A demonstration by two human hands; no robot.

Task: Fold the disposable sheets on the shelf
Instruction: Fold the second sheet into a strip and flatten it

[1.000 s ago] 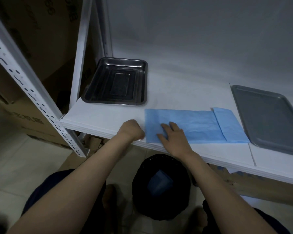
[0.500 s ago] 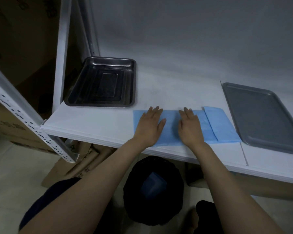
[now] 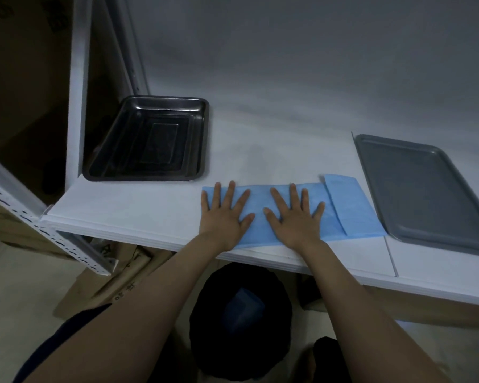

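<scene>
A light blue disposable sheet, folded into a long strip, lies along the front edge of the white shelf. A second, smaller folded piece overlaps its right end. My left hand lies flat on the strip's left end with its fingers spread. On the strip's middle, my right hand presses down flat, fingers spread too. Neither hand grips anything.
A dark shiny metal tray stands at the shelf's back left. A flat grey tray lies at the right. Below the shelf stands a black bin with something blue inside, beside cardboard pieces. A perforated white upright is at the left.
My left hand moved from a curled pose at the sheet's left edge onto the sheet and flattened. Both hands have since spread their fingers and slid apart along the strip.
</scene>
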